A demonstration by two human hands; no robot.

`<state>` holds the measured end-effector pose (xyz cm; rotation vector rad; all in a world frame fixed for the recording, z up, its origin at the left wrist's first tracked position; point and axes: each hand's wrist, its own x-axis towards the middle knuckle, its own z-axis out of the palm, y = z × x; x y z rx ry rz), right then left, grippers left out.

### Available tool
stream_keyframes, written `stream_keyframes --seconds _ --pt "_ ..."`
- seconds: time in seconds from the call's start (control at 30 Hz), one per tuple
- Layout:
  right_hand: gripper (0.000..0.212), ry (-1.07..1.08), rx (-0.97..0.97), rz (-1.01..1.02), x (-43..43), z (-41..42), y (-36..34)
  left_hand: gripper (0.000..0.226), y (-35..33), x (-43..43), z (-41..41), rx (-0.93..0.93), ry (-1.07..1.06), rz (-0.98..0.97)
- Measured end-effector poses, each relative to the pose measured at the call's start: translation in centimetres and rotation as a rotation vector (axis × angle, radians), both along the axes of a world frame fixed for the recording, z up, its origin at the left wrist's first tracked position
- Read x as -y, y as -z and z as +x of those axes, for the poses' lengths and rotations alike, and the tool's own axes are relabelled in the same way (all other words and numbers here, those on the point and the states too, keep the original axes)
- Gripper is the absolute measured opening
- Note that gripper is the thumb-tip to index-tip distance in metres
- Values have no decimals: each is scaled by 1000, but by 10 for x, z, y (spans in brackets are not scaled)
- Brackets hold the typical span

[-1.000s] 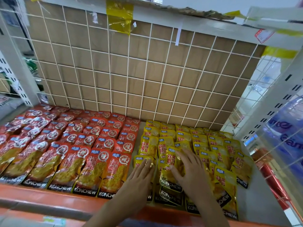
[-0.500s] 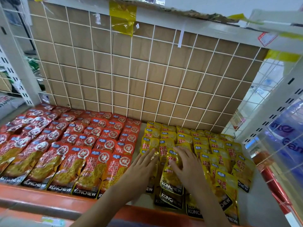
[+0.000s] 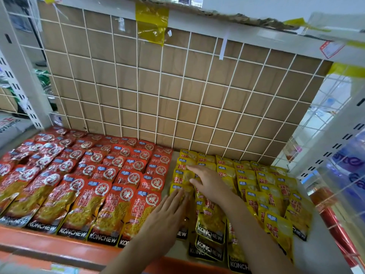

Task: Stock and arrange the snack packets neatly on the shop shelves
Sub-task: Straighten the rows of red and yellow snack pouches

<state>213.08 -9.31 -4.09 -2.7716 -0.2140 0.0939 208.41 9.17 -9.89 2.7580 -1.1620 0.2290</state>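
Rows of red snack packets cover the left half of the shelf floor. Overlapping yellow snack packets lie on the right half, several marked KONCHEW. My left hand lies flat, fingers together, on the leftmost column of yellow packets next to the red ones. My right hand reaches further back with fingers spread, resting on the yellow packets of the same column. Neither hand grips a packet. The packets beneath both hands and my right forearm are hidden.
A white wire grid backed by brown cardboard closes the shelf's rear. The orange front lip runs along the near edge. A wire side panel and white slotted upright stand at the right, with a strip of bare grey shelf beside the yellow packets.
Both hands have slid away from me along the yellow packets, toward the back of the shelf. The right hand moved left and further back; the camera came closer.
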Motion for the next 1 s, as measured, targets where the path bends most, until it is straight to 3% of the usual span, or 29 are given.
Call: stream_keyframes --seconds 0.1,0.2,0.43,0.57,0.6,0.67,0.77,0.83,1.0 --pt "46 7 -14 -35 0 6 2 54 4 2 4 64 -18 -43" --pt "45 21 -16 -48 1 10 5 65 2 3 7 -5 -7 10" --pt "36 103 -6 72 2 18 16 61 7 6 9 -60 23 18" --pt "25 135 40 161 0 25 16 80 -5 10 3 -4 -48 19" --pt "23 140 52 173 -1 27 15 81 -11 10 0 -77 -33 61" --pt "21 147 71 187 -3 30 15 70 -11 13 5 18 -12 66" --pt "20 179 82 236 -4 32 16 55 -4 14 7 -151 -8 222" --pt "19 201 75 256 -4 34 16 55 0 16 12 -117 -10 216" --pt "20 221 60 270 -6 38 15 83 6 17 12 -139 19 200"
